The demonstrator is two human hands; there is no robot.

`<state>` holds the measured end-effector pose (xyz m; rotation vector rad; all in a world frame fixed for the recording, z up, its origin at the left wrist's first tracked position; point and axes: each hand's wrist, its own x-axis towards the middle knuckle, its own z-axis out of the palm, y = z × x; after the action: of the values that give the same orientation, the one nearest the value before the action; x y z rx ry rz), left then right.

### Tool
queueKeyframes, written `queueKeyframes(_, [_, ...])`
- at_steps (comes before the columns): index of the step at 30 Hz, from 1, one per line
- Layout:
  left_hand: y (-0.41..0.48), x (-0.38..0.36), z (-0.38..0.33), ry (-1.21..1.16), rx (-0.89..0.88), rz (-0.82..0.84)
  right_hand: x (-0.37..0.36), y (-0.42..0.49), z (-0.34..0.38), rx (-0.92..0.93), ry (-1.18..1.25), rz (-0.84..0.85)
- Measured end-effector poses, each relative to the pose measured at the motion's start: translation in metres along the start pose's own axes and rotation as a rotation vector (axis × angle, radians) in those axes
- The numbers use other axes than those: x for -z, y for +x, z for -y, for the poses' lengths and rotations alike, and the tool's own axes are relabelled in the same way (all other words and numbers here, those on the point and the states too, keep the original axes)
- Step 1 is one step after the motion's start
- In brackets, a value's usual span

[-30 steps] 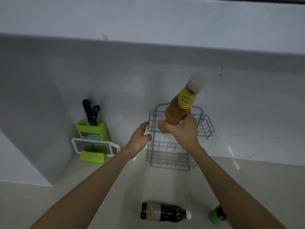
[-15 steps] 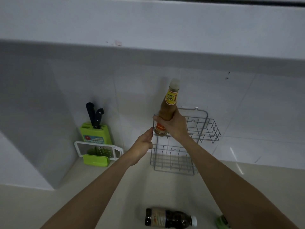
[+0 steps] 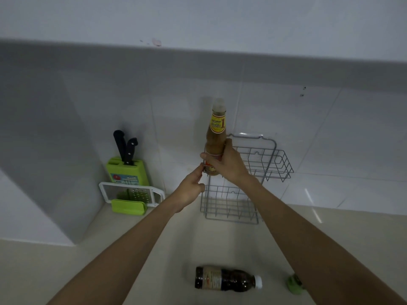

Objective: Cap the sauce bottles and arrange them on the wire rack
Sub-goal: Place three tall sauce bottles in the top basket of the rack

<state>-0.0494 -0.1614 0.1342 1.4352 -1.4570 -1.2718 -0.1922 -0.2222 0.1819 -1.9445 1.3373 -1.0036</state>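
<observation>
My right hand (image 3: 226,160) grips the lower body of a tall brown sauce bottle (image 3: 217,133) with a yellow neck label and a pale cap, held upright at the left end of the upper basket of the grey wire rack (image 3: 275,159). My left hand (image 3: 190,190) pinches the rack's left edge just below the bottle. A dark sauce bottle (image 3: 224,278) with a white cap lies on its side on the counter near me. A green-capped bottle (image 3: 294,283) shows partly behind my right forearm.
A green knife block (image 3: 126,170) with two black-handled knives stands in the left corner, with a white and green grater (image 3: 132,195) leaning in front of it. A white tiled wall backs the counter, and a wall cabinet hangs overhead.
The brown bottle went from tilted right to upright and came down to the rack's left end. My left hand moved from near the rack to gripping its edge.
</observation>
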Motion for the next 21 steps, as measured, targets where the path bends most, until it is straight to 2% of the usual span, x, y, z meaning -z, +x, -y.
queueKeyframes(4, [-0.02, -0.006, 0.025, 0.09, 0.038, -0.083, 0.004, -0.057, -0.02, 0.135, -0.044, -0.257])
queueKeyframes(5, [-0.029, -0.009, 0.037, 0.111, 0.061, -0.085, 0.005, -0.078, -0.034, 0.155, -0.066, -0.268])
queueKeyframes(6, [-0.039, -0.012, 0.051, 0.149, 0.09, -0.06, 0.005, -0.101, -0.051, 0.155, -0.102, -0.213])
queueKeyframes(8, [-0.059, -0.021, 0.083, 0.264, 0.151, 0.068, 0.003, -0.146, -0.088, 0.114, -0.194, 0.022])
queueKeyframes(11, [-0.08, -0.034, 0.118, 0.482, 0.194, 0.333, 0.0, -0.199, -0.134, -0.084, -0.288, 0.455])
queueKeyframes(13, [-0.087, -0.044, 0.13, 0.589, 0.179, 0.461, -0.002, -0.22, -0.156, -0.195, -0.368, 0.679])
queueKeyframes(15, [-0.091, -0.052, 0.134, 0.659, 0.176, 0.532, -0.005, -0.235, -0.17, -0.225, -0.474, 0.766])
queueKeyframes(21, [-0.09, -0.066, 0.14, 0.745, 0.115, 0.607, -0.011, -0.244, -0.173, -0.169, -0.55, 0.742])
